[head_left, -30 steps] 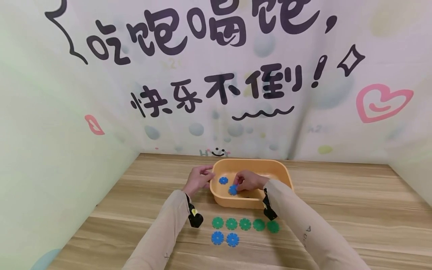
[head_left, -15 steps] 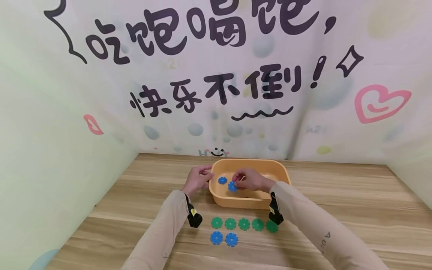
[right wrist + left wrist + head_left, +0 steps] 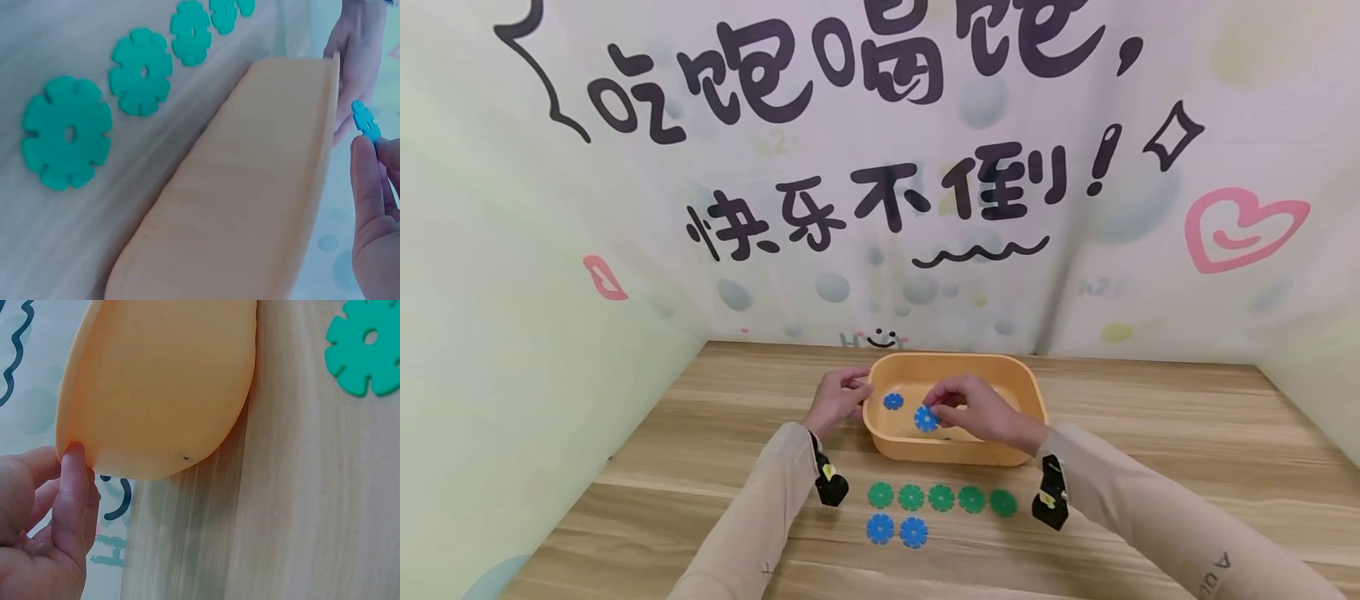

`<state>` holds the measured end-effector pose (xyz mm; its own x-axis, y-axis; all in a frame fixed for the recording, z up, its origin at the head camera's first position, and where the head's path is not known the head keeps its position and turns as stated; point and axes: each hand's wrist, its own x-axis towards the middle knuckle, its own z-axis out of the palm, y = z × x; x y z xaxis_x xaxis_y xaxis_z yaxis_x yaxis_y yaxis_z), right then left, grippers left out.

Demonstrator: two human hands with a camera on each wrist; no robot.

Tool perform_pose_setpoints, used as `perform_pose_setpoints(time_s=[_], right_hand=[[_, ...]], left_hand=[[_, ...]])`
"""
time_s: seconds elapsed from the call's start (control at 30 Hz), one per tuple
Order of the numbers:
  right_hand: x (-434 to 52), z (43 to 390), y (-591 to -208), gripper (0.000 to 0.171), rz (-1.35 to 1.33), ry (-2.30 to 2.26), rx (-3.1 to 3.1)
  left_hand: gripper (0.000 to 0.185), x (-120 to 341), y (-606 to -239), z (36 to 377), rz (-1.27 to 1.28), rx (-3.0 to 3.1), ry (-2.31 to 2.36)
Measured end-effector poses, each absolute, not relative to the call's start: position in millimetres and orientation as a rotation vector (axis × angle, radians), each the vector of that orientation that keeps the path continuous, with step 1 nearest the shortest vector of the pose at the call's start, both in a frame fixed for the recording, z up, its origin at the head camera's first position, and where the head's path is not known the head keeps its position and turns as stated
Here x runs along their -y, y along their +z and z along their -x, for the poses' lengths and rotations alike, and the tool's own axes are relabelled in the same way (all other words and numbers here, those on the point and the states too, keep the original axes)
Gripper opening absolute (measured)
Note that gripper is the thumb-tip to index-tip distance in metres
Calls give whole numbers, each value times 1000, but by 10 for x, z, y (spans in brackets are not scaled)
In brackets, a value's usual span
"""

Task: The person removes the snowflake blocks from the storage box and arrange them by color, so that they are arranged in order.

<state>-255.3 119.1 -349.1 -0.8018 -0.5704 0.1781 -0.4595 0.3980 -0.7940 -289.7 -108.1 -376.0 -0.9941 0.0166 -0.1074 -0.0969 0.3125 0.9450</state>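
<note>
My right hand (image 3: 979, 407) pinches a blue notched plastic disc (image 3: 926, 419) between thumb and fingertips, over the orange tub (image 3: 951, 452). In the right wrist view that blue disc (image 3: 365, 120) stands edge-up above the fingertips. At the tub's left end, my left hand (image 3: 838, 400) holds the rim; the left wrist view has fingers (image 3: 74, 481) against the tub wall. Another blue disc (image 3: 892, 402) lies inside the tub on the left. Part of the tub's inside is hidden by the right hand.
In front of the tub, several green notched discs (image 3: 942, 497) lie in a row on the wooden table (image 3: 700, 467). Two blue discs (image 3: 880, 528) sit below the row's left end. A printed cloth (image 3: 820, 308) hangs behind the table.
The right hand has lifted slightly with the blue disc, turning and shifting right, its forearm swinging to the right. The left hand stays at the tub's rim.
</note>
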Motion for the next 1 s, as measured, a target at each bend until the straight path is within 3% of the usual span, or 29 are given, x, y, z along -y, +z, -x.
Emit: perform_pose_setpoints(time_s=[0.47,1.0], right_hand=[[-1355,2196,-3510,9,1047,-1283,-2502],[-1363,1957,-3979,6,1105,-1161,-2365]], left_hand=[[36,1078,-3750,2875,61,-2473,1785],[36,1068,-3749,2879,78,-2473,1781]])
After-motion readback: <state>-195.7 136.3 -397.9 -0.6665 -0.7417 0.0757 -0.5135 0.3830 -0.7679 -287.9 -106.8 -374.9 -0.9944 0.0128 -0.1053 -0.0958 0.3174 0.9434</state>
